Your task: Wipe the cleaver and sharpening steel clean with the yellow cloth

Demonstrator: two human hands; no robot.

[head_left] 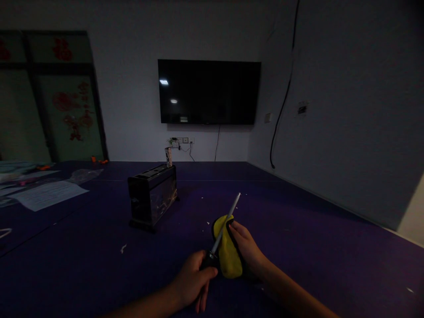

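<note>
My left hand is wrapped round the black handle of a sharpening steel, a slim grey rod that points up and to the right. A yellow cloth with a dark edge is pinched in my right hand. The rod passes across the front of the cloth's upper part; whether they touch, I cannot tell. Farther off to the left stands a glossy black block with slots in its top, and a pale, dark-flecked handle shows upright at its back end.
The purple floor bears small white scraps. Sheets of paper and clear plastic lie at the left. A television hangs on the far wall above sockets. A black cable runs down the right wall.
</note>
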